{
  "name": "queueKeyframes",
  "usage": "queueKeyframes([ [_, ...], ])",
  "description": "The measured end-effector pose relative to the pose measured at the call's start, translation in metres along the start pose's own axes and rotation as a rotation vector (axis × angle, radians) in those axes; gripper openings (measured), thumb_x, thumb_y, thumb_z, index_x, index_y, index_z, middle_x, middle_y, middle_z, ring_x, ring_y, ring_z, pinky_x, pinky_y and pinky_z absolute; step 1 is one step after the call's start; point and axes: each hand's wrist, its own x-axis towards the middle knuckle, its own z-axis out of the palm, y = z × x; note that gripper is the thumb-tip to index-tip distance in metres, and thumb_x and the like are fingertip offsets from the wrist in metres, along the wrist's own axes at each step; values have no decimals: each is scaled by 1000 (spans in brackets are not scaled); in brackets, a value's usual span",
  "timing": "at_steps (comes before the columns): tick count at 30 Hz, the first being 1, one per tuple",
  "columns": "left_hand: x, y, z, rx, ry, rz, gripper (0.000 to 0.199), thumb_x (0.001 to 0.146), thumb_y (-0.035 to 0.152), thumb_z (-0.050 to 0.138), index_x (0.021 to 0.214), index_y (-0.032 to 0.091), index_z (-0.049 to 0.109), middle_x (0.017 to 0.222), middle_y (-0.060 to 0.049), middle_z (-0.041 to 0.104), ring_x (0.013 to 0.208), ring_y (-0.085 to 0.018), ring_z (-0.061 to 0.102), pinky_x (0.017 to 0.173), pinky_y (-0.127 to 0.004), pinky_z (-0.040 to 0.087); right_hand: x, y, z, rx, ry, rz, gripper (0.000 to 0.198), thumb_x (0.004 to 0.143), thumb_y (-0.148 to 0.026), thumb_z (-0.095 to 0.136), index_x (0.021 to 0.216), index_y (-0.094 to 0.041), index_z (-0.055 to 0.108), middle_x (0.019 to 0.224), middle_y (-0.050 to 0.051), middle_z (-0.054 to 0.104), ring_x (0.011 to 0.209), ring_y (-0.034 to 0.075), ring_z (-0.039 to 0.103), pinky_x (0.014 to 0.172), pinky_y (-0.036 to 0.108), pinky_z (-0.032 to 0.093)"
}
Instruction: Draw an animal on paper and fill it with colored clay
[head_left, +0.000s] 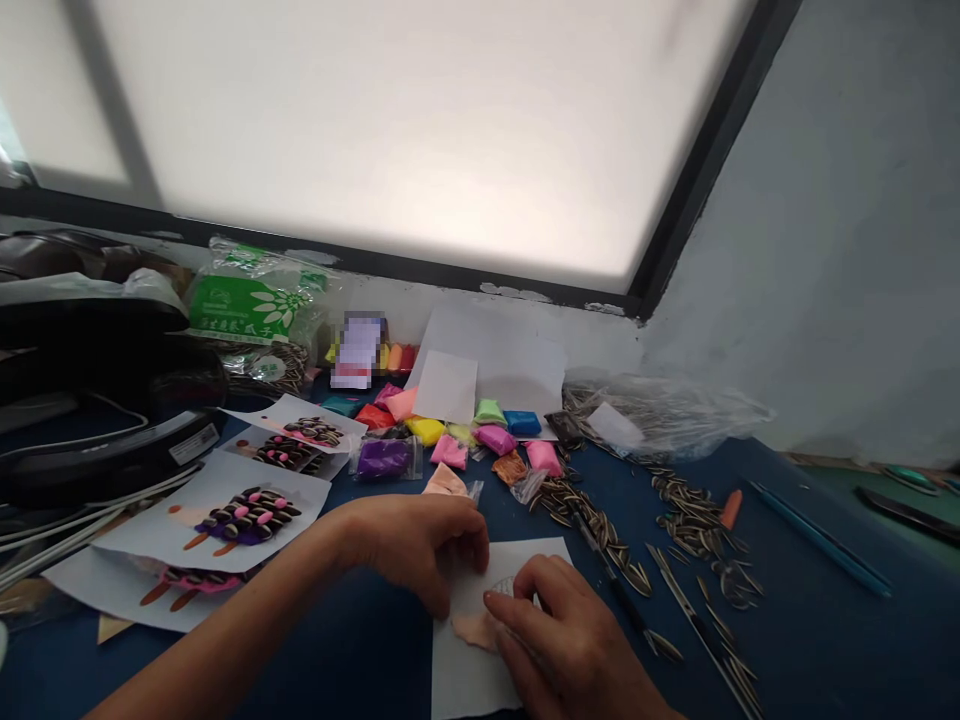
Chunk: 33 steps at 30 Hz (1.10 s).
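Observation:
A white sheet of paper (471, 685) lies in front of me, with a pencil drawing of small scale-like marks (504, 588) on it. Flat peach modelling clay (472, 630) is spread on the sheet beside the drawing. My right hand (574, 635) is bent over the sheet, its thumb and index finger closed at the clay's right edge. At the paper's upper left rests my left hand (424, 540), fingers curled and apart from the thumb, holding nothing that shows. Just beyond it sits an opened pack of peach clay (446, 482).
Finished seed-and-clay hedgehog pictures (251, 515) lie at left. Behind are several colourful clay packs (427, 430), a phone (358, 350) and a green seed bag (251, 300). To the right are loose sunflower seeds (592, 520), a black pen (622, 595), tweezers (697, 620) and a blue tool (821, 540).

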Motion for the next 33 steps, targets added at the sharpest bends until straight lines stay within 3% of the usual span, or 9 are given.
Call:
queueKeyframes([
  [5,-1,0,1,-14,3,-2,47,62,13,79,107,24,69,100,3,60,93,-20,61,73,-24,49,-12,2,16,-71,16,-74,21,92,-11,49,97,-19,68,78,4,55,67,18,50,59,28,37],
  [9,-1,-1,1,-20,-2,1,47,61,13,79,106,23,69,99,2,60,92,-20,62,73,-25,49,-13,1,28,-84,168,-80,24,93,-15,43,89,-18,67,74,3,51,65,18,46,57,29,33],
  [15,-2,-1,0,-19,-12,15,49,61,12,78,108,23,69,99,1,61,93,-22,62,73,-26,49,-5,-2,21,-93,27,-141,16,90,-20,56,100,-16,68,80,5,58,68,19,52,59,29,39],
  [20,-2,2,-1,-17,-16,32,46,62,10,75,106,23,68,94,3,61,93,-21,62,78,-27,50,-3,-2,30,-137,89,-127,15,90,-26,55,93,-18,67,77,4,56,64,19,47,58,30,37],
  [22,-1,2,-1,-15,-17,31,47,62,10,75,106,22,68,93,2,61,94,-22,62,78,-27,50,-1,-2,31,-140,43,-145,13,89,-27,57,93,-18,66,78,4,57,65,19,49,59,30,38],
  [25,-1,2,0,-10,-14,29,46,63,12,76,107,21,68,94,2,61,94,-22,62,77,-27,50,3,-2,25,-95,27,-136,13,89,-27,57,92,-19,67,79,5,58,67,19,51,59,30,40],
  [29,0,-1,0,-7,-20,33,47,62,13,76,108,22,68,93,2,61,90,-21,61,74,-27,49,0,0,8,-56,23,-106,22,92,-16,52,106,-15,69,81,7,60,69,20,55,59,29,44],
  [33,0,-4,0,-13,-16,30,47,61,14,74,107,23,69,96,1,62,90,-22,62,73,-27,50,-14,3,-1,-69,10,-63,24,95,-7,48,101,-17,69,78,5,59,68,17,54,59,26,42],
])
